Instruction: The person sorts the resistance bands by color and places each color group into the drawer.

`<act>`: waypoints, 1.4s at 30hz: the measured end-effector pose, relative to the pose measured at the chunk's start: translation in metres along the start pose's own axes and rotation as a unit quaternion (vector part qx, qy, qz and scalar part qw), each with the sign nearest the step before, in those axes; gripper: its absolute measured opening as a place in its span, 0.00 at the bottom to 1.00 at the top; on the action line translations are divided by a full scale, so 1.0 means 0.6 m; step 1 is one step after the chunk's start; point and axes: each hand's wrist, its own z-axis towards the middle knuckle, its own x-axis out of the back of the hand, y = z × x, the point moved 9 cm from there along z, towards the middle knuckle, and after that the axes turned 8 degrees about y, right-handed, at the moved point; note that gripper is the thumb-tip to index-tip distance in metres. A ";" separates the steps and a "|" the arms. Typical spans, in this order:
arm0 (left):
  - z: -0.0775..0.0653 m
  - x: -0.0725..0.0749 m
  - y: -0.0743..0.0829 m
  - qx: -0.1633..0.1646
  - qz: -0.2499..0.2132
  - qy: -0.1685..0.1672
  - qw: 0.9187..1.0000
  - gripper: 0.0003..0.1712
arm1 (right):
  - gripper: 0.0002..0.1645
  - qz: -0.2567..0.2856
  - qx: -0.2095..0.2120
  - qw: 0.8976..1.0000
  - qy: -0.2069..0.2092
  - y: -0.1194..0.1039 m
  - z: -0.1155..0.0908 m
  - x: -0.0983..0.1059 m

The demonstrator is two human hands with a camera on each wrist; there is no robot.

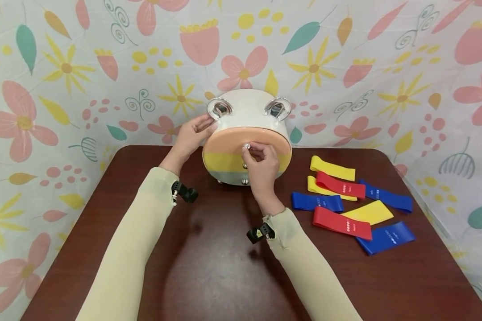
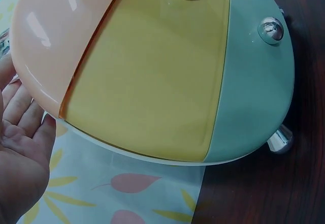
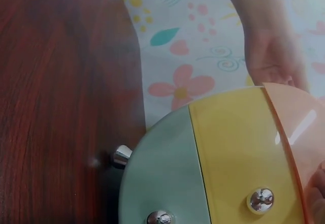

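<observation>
Your right hand (image 1: pixel 263 168) pinches the knob (image 1: pixel 247 146) of the peach drawer (image 1: pixel 225 143) | your left hand (image 1: pixel 192 137), loosely extended, lies against the 3-drawer cabinet (image 1: pixel 249 109) | contents hidden

At eight o'clock in the head view runs my plain cream left sleeve (image 1: pixel 132 240), with a black left bracket (image 1: pixel 185 193) at its wrist; at five o'clock, my matching right sleeve (image 1: pixel 309 263) has a black right bracket (image 1: pixel 267 230) bearing a small yellow patch (image 1: pixel 259 232).
</observation>
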 end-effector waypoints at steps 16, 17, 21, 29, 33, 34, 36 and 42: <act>0.004 -0.008 0.006 -0.005 0.006 -0.018 1.000 0.36 | 0.12 0.012 -0.004 1.000 0.006 -0.022 -0.022 0.033; 0.003 -0.008 0.006 -0.004 0.005 -0.018 1.000 0.36 | 0.12 0.011 -0.004 1.000 0.006 -0.023 -0.025 0.035; 0.001 -0.008 0.005 -0.002 -0.001 -0.019 1.000 0.36 | 0.12 0.012 -0.001 1.000 0.008 -0.027 -0.035 0.043; 0.001 -0.007 0.001 -0.002 0.001 -0.019 1.000 0.36 | 0.13 0.029 -0.010 0.999 0.009 -0.032 -0.055 0.056; 0.000 -0.005 0.000 -0.001 0.001 -0.018 1.000 0.36 | 0.13 0.026 -0.009 1.000 0.004 -0.036 -0.064 0.062; 0.000 -0.004 0.000 -0.001 0.001 -0.017 1.000 0.36 | 0.13 0.026 -0.008 1.000 0.003 -0.037 -0.066 0.063; 0.000 -0.003 -0.001 -0.003 0.000 -0.015 1.000 0.36 | 0.13 0.024 -0.004 1.000 0.000 -0.040 -0.071 0.065; 0.001 -0.003 0.000 -0.003 0.003 -0.016 1.000 0.36 | 0.12 0.016 -0.001 1.000 -0.002 -0.049 -0.087 0.075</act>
